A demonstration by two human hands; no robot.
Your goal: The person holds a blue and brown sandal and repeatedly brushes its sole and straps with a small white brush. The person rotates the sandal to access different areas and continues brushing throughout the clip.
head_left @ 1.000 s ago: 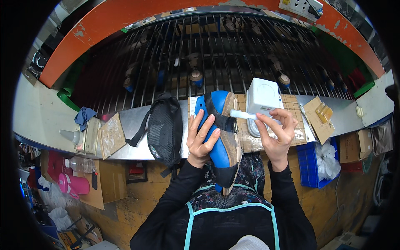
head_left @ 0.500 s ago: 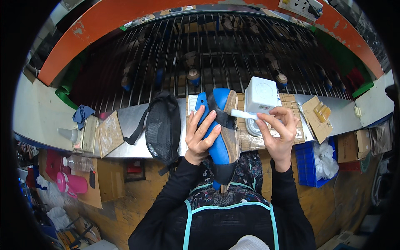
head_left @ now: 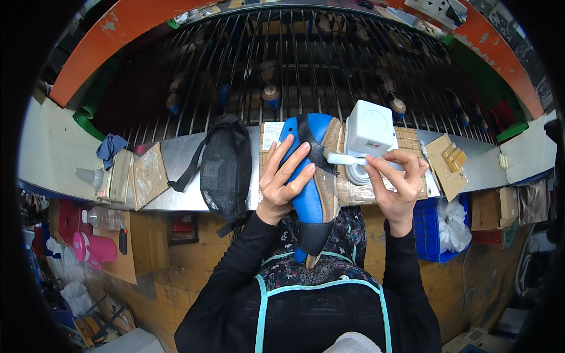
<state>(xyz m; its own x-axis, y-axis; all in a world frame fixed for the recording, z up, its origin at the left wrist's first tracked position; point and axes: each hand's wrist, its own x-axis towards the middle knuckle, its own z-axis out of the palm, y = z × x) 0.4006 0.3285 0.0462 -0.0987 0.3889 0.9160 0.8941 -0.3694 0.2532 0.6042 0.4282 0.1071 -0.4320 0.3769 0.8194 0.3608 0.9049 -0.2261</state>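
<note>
My left hand [head_left: 283, 179] is wrapped round a blue shoe last [head_left: 306, 197], which stands tilted in front of my apron. Black straps [head_left: 311, 141] cross the last, and a tan insole [head_left: 331, 188] runs down its right side. Pinched in the fingers of my right hand [head_left: 400, 182] is a white-handled brush [head_left: 347, 159]. Its head meets the black strap by the insole's edge; the bristles are hard to make out. Just beyond the brush, a white square container [head_left: 369, 126] stands on a round grey-white base [head_left: 357, 175].
A conveyor of metal rods [head_left: 235, 76] runs behind the bench, carrying several shoes on lasts. A black mesh bag [head_left: 226, 167] lies left of my left hand. Yellow blocks [head_left: 454, 156] sit on cardboard at the right, above a blue crate [head_left: 428, 229] with white plastic bags.
The brush has shifted slightly against the strap and insole edge. The whole view has moved a little, and both hands keep their grips.
</note>
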